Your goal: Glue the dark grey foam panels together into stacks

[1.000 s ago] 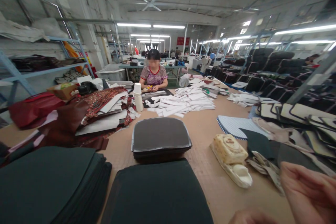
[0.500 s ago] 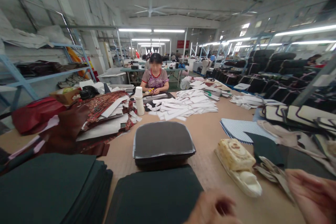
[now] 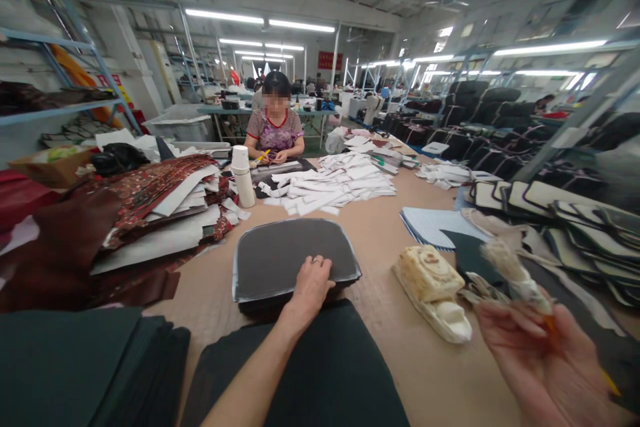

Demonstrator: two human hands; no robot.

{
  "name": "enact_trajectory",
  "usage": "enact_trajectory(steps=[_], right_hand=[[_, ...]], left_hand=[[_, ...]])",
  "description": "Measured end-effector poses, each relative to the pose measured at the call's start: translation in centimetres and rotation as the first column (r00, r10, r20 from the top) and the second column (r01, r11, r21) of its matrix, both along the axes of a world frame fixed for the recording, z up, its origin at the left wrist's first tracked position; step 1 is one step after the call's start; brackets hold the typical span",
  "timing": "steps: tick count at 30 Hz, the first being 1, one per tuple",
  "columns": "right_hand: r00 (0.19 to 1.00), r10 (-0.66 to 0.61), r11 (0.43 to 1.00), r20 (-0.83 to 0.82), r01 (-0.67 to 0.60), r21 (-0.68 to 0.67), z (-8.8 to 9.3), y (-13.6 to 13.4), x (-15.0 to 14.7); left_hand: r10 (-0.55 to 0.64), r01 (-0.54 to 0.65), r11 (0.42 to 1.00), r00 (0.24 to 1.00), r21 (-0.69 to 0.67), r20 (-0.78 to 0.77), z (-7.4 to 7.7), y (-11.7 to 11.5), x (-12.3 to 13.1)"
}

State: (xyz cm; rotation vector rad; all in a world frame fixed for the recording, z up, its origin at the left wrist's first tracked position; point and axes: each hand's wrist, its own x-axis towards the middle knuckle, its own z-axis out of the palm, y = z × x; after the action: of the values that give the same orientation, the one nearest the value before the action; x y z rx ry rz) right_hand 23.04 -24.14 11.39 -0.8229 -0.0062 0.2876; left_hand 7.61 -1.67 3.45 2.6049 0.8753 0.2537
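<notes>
My left hand (image 3: 311, 283) reaches over the dark green sheets (image 3: 320, 360) and rests on a stack of grey panels with rounded corners (image 3: 285, 247). Its fingers lie slightly bent on the top panel near the close edge, gripping nothing that I can make out. At the right, my right hand (image 3: 545, 347) is closed around a brush (image 3: 510, 267) with an orange handle and pale, matted bristles pointing up and away. The brush is somewhat blurred. Between my hands stands a yellowed, crusted block-like container (image 3: 430, 277) with a white rounded part at its near end.
Another dark green stack (image 3: 65, 367) lies at left, with patterned red-brown material (image 3: 155, 193) behind it. A white bottle (image 3: 243, 177) stands near white strips (image 3: 335, 180). Across the table a person (image 3: 275, 120) works with both hands. Striped fabric (image 3: 435, 223) and cream panels (image 3: 540, 197) lie right.
My left hand has moved forward from the near edge onto the grey stack. My right hand has come inward, bringing the brush into sight. The view has turned slightly right and down.
</notes>
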Motion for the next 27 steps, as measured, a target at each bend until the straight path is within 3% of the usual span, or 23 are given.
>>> enact_trajectory(steps=[2, 5, 8, 10, 12, 15, 18, 20, 23, 25, 27], right_hand=[[0.991, 0.033, 0.994, -0.130, -0.019, 0.111, -0.2, 1.1, -0.4], [0.992, 0.097, 0.985, -0.083, -0.083, 0.151, -0.9, 2.5, -0.8], [0.983, 0.107, 0.994, 0.147, -0.109, 0.006, -2.0, 4.3, -1.4], [0.917, 0.118, 0.987, 0.380, -0.065, -0.149, -2.9, 6.1, -1.4], [0.771, 0.183, 0.950, 0.611, 0.021, -0.311, -3.4, 8.5, -0.9], [0.430, 0.343, 0.872, 0.835, 0.186, -0.454, -2.8, 13.0, 0.5], [0.005, 0.462, 0.839, 0.887, 0.321, -0.439, -0.4, 17.9, 1.6], [-0.201, 0.526, 0.819, 0.826, 0.380, -0.430, 1.6, 20.6, 1.9], [-0.356, 0.576, 0.807, 0.736, 0.390, -0.443, 3.9, 22.8, 1.8], [-0.374, 0.605, 0.794, 0.703, 0.355, -0.494, 4.9, 22.9, 1.3], [-0.338, 0.620, 0.784, 0.708, 0.302, -0.542, 5.5, 21.8, 0.5]], left_hand=[[-0.018, 0.019, 1.000, 1.000, -0.013, 0.018, 0.2, 0.4, -0.2], [-0.001, 0.004, 0.999, 0.996, -0.036, 0.084, 0.2, 1.0, -0.3], [0.079, -0.066, 0.995, 0.978, -0.071, 0.194, 0.2, 2.2, -0.5], [0.140, -0.117, 0.988, 0.948, -0.096, 0.287, 0.7, 3.4, -1.1], [0.169, -0.141, 0.985, 0.906, -0.100, 0.389, 1.8, 4.6, -2.2], [0.157, -0.147, 0.987, 0.845, -0.061, 0.511, 4.1, 5.8, -4.4], [0.075, -0.146, 0.987, 0.808, 0.074, 0.585, 6.4, 6.0, -6.6], [-0.010, -0.156, 0.963, 0.796, 0.220, 0.605, 7.7, 5.6, -7.8], [-0.074, -0.209, 0.898, 0.796, 0.387, 0.601, 9.6, 4.6, -9.4], [-0.087, -0.252, 0.861, 0.783, 0.442, 0.616, 10.9, 3.9, -10.3], [-0.102, -0.291, 0.835, 0.753, 0.467, 0.650, 12.4, 3.2, -11.1]])
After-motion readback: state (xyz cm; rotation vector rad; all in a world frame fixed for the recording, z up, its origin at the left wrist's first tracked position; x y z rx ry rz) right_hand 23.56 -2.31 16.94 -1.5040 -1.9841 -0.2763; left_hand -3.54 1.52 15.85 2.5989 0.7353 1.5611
